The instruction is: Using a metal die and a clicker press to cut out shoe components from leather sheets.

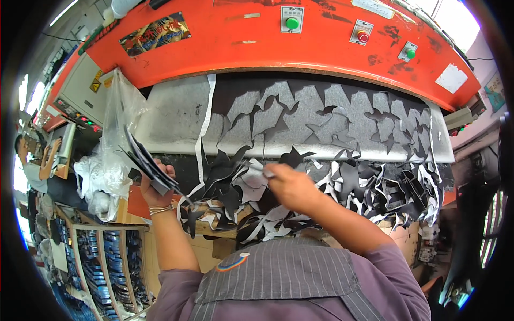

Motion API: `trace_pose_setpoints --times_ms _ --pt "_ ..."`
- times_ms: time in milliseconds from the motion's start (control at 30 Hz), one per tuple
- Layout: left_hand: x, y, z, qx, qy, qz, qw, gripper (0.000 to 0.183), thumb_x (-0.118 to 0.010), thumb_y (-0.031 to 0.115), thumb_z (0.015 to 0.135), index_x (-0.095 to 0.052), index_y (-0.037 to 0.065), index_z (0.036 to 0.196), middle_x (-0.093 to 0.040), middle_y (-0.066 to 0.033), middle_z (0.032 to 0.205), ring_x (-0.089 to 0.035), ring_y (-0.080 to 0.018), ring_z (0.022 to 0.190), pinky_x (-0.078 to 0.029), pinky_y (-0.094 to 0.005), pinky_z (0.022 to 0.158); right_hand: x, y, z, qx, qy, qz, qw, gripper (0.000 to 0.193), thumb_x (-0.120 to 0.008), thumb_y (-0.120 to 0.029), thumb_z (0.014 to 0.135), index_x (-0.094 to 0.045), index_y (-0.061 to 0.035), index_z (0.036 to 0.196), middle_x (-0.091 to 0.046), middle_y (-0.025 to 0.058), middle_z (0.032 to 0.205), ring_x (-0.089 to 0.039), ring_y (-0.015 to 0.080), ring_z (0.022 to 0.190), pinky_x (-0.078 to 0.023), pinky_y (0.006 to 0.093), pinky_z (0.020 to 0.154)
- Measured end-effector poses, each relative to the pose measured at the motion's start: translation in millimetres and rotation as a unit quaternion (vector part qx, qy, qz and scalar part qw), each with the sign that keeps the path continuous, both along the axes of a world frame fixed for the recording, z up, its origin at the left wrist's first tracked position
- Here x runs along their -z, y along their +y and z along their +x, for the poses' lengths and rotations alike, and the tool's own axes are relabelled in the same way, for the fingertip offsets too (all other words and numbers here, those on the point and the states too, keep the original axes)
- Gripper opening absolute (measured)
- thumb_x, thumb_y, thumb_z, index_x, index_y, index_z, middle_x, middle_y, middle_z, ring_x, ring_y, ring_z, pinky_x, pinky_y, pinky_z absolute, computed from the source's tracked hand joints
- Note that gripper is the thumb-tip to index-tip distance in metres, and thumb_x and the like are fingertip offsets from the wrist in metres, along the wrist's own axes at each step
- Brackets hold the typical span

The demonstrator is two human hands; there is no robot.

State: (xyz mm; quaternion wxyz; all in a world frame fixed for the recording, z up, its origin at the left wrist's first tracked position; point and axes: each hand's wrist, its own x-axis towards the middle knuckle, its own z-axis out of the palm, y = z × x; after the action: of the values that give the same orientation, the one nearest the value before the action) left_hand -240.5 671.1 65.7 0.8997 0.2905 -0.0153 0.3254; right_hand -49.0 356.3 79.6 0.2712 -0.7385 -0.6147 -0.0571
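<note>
My left hand (159,182) is closed round a stack of thin dark cut pieces (143,159), like leather or synthetic sheet, held upright and tilted at the left of the bench. Toward the middle, my right hand (293,188) is pinched at the edge of a light grey cut piece (250,176); slight blur softens the fingertips. Dark scraps (230,200) and white-edged offcuts lie heaped around and below this hand. Beyond it, a dark sheet (308,115) carries grey, jagged cut shapes on the pale machine bed (171,120).
An orange press beam (246,48) with green buttons (292,23) and a red one (363,36) spans the far side. Offcuts (396,187) are piled at right. Clear plastic bags (101,179) hang at left, above a rack (101,227) of blue items. Another person (40,166) works far left.
</note>
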Motion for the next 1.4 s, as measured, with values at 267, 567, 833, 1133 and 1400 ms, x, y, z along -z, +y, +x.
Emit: trace_pose_setpoints --times_ms 267,567,833,1133,1400 --pt "13.2 67.9 -10.3 0.205 -0.045 -0.071 0.975 0.037 -0.064 0.017 0.087 -0.044 -0.001 0.112 -0.050 -0.0088 0.103 -0.059 -0.0249 0.099 -0.046 -0.0442 0.094 61.1 62.6 -39.8 0.049 -0.004 -0.178 0.983 0.024 -0.066 -0.035 0.075 -0.066 -0.0111 0.074 -0.054 0.0009 0.098 -0.055 0.0173 0.094 -0.047 0.0328 0.071" --pt "21.5 -28.9 115.9 0.257 0.231 0.031 0.938 0.037 -0.061 0.010 0.089 -0.049 0.006 0.125 -0.062 -0.0067 0.111 -0.061 -0.0228 0.101 -0.049 -0.0385 0.089 66.2 59.3 -38.5 0.217 0.306 0.004 0.927 0.028 -0.066 -0.029 0.083 -0.069 -0.0009 0.086 -0.061 0.0122 0.084 -0.059 0.0321 0.087 -0.047 0.0385 0.078" --pt "65.9 -9.9 140.1 0.186 0.283 0.130 0.932 0.039 -0.064 0.011 0.087 -0.050 0.002 0.123 -0.062 -0.0082 0.110 -0.062 -0.0242 0.094 -0.051 -0.0406 0.084 54.1 -24.6 -44.5 0.256 0.595 0.341 0.681 0.022 -0.061 -0.023 0.093 -0.064 -0.0009 0.091 -0.063 0.0031 0.085 -0.056 0.0104 0.084 -0.047 0.0248 0.078" --pt "36.0 -67.7 294.6 0.257 0.193 0.418 0.850 0.038 -0.059 0.031 0.090 -0.060 -0.003 0.108 -0.064 -0.0144 0.102 -0.065 -0.0243 0.089 -0.054 -0.0410 0.081 -10.1 -166.8 -81.6 0.043 0.535 0.650 0.538 0.064 -0.064 -0.003 0.085 -0.033 -0.0110 0.141 -0.052 0.0072 0.122 -0.052 0.0170 0.109 -0.043 0.0333 0.095" --pt "33.9 -472.7 304.5 0.574 0.079 0.512 0.634 0.030 -0.057 0.027 0.090 -0.063 0.003 0.107 -0.066 -0.0118 0.089 -0.063 -0.0239 0.077 -0.051 -0.0376 0.067 5.3 -254.8 -147.7 0.185 0.377 0.760 0.496 0.043 -0.063 -0.007 0.084 -0.047 -0.0052 0.124 -0.056 0.0027 0.106 -0.051 0.0111 0.100 -0.041 0.0267 0.091"
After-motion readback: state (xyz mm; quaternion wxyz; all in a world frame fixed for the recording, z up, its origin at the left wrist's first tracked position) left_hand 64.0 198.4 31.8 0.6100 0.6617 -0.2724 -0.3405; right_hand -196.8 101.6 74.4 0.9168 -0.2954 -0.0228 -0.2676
